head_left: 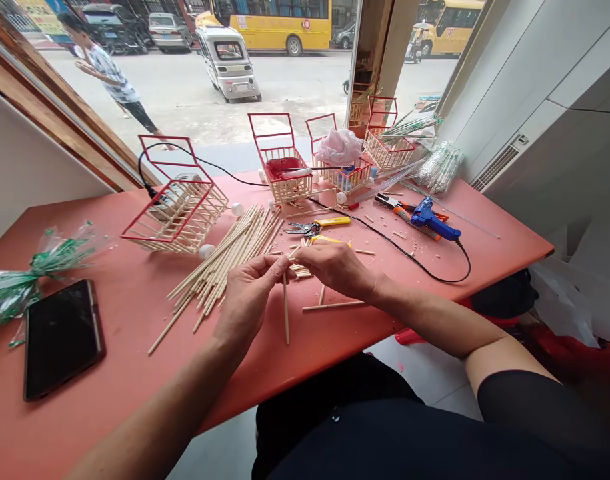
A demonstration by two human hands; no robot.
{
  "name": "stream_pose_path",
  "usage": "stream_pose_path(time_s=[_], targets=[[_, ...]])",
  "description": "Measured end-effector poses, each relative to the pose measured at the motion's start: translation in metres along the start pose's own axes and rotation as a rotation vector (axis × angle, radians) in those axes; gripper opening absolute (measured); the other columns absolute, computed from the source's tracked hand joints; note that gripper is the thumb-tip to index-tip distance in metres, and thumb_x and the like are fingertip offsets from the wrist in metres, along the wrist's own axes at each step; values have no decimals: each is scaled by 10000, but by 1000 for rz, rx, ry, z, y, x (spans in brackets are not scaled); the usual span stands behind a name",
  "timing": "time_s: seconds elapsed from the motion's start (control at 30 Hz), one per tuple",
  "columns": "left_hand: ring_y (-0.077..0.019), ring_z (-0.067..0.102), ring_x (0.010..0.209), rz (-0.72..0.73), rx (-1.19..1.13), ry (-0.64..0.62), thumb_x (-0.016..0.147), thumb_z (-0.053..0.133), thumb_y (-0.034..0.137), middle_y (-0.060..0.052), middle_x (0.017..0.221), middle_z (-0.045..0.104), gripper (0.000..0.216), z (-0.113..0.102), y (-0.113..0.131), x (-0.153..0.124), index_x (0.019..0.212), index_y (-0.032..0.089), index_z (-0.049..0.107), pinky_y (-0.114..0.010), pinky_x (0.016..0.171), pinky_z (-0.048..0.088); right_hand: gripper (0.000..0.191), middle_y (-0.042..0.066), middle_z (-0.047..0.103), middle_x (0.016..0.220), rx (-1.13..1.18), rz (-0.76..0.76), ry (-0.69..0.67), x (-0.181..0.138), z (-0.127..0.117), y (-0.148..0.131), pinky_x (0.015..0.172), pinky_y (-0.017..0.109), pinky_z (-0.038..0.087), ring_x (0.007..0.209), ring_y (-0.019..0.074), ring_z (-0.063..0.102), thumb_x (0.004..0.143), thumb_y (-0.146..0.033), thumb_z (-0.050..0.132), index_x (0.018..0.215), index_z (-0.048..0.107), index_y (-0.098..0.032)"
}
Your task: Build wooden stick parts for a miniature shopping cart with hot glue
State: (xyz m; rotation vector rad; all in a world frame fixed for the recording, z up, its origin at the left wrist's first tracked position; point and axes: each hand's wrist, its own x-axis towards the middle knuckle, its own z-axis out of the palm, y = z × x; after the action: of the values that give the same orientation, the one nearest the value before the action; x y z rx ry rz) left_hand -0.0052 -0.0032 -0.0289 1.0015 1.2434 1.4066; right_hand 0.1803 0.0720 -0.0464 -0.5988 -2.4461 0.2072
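Over the front of the pink table, my left hand point(252, 290) pinches a thin wooden stick point(286, 313) between thumb and finger; the stick points down toward the table edge. My right hand point(342, 267) is closed close beside it, fingertips almost meeting the left thumb. Whatever sits in the right fingertips is too small to make out. A loose heap of long wooden sticks point(229, 257) lies just left of the hands. Behind the right hand rest yellow-handled wire strippers point(317, 228). Another stick point(333, 306) lies below the right wrist.
Small stick-built carts stand at the back, including a red-rimmed cart point(177, 207) and a second cart point(287, 177). A blue glue gun point(429, 217) with a black cord lies right, beside pliers point(402, 210). A phone point(63, 340) and plastic wrapping point(49, 263) are left.
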Motion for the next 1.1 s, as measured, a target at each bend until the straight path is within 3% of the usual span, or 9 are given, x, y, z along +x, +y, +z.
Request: stream_pose_path(time_s=[0.33, 0.83, 1.1], targets=[[-176, 652, 720, 3, 1, 3, 721, 930, 479, -45, 697, 726, 324, 1, -2, 1, 706, 190, 786, -329, 793, 542, 234, 15, 731, 841, -36, 57, -18, 1, 0, -1, 738, 262, 368, 799, 153, 596, 1105, -124, 605, 938, 753, -194], [-201, 681, 663, -100, 12, 2, 594, 983, 737, -63, 697, 749, 605, -2, 0, 5, 739, 191, 766, -367, 750, 579, 275, 12, 654, 802, -97, 102, -68, 4, -7, -2, 720, 269, 330, 776, 154, 526, 1111, -151, 571, 858, 673, -191], [-199, 683, 723, -102, 89, -10, 644, 959, 681, -76, 717, 754, 534, -4, 5, 5, 663, 194, 741, -305, 693, 505, 244, 18, 692, 823, -113, 40, -41, 4, -6, 1, 715, 271, 329, 777, 158, 523, 1106, -129, 580, 910, 711, -189]])
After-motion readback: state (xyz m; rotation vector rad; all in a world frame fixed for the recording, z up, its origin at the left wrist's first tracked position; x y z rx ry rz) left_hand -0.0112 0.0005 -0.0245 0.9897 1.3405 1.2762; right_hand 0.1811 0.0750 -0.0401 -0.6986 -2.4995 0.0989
